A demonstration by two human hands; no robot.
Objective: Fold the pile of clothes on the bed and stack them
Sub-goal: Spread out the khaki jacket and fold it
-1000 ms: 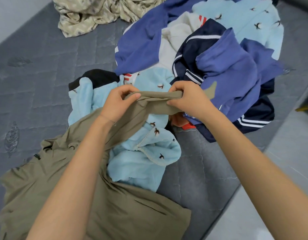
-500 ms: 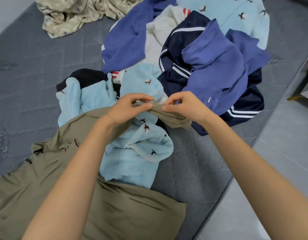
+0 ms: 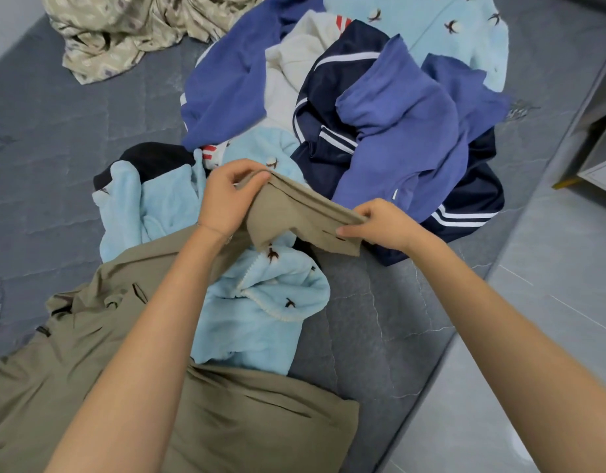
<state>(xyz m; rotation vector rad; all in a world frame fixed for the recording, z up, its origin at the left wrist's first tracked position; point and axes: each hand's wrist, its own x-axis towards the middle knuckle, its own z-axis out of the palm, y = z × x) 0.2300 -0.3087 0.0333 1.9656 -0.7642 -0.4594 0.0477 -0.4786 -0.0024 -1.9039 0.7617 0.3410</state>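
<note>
The left hand [image 3: 226, 196] and right hand [image 3: 380, 223] both pinch the tan pants [image 3: 294, 213] by one edge. The fluffy blue top [image 3: 260, 302] lies against them, so a pull may drag it along.

The khaki garment [image 3: 243, 421] runs out past the lower and left edges, and the black garment [image 3: 154, 158] lies mostly hidden under the light blue fleece [image 3: 165, 206].

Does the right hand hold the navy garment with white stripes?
No, the right hand pinches the edge of the khaki garment, which the left hand also grips; the navy garment lies beyond.
</note>
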